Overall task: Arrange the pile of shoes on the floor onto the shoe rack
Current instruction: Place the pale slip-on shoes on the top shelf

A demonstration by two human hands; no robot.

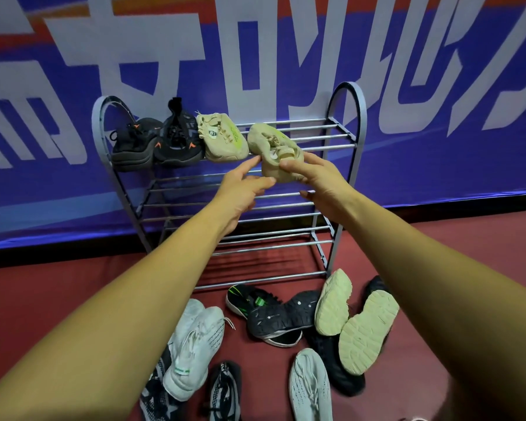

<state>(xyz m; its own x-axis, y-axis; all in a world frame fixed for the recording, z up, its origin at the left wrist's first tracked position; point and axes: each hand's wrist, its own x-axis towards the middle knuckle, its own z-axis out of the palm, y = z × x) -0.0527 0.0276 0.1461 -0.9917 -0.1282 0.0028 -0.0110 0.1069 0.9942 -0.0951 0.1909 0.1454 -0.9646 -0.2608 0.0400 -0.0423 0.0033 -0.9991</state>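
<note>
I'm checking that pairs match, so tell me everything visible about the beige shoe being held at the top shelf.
The beige shoe is a soft, knit-looking sneaker with matching laces, a neon-yellow streak and a round pale tag. Its toe lies on the top shelf, heel jutting over the front edge. The right hand grips the heel; the left hand's straight fingers touch its side. Its mate sits close beside it.

Right hand grips beige shoe

Grey metal tube shoe rack, upright. Top shelf, left: two black sneakers with orange marks, then a beige knit sneaker. Second beige sneaker overhangs the front edge. Mixed shoe pile on the near floor.
</note>
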